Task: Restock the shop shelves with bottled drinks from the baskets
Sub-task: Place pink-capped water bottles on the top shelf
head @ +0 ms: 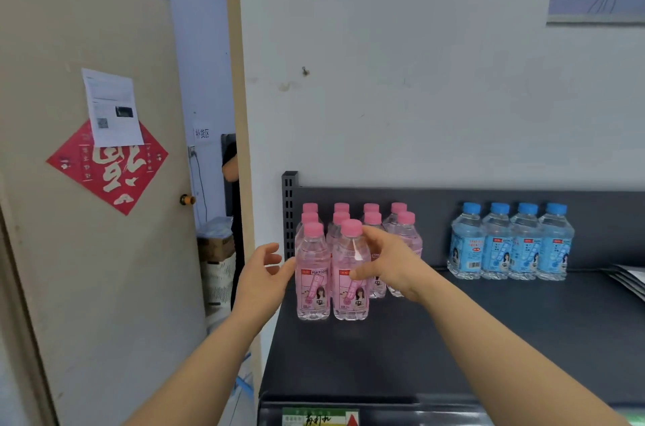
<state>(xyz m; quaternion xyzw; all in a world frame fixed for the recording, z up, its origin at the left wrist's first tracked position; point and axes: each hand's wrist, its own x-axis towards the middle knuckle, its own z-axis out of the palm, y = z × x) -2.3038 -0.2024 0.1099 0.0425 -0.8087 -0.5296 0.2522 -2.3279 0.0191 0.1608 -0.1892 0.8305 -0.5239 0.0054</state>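
Observation:
Several pink-capped peach soda bottles stand in rows at the left end of a dark shelf [436, 338]. My right hand [387, 261] is wrapped around the front right pink bottle [350, 289], which stands upright on the shelf. My left hand [260, 281] is open, its fingertips touching the left side of the front left pink bottle [312, 282]. A row of several blue-capped water bottles [511, 247] stands against the shelf's back panel to the right.
An open beige door [87, 251] with a red paper diamond and a printed sheet stands at the left. Through the doorway a person in black [232, 181], a cardboard box and a white basket [218, 281] show. Flat papers [628, 277] lie at the shelf's right edge.

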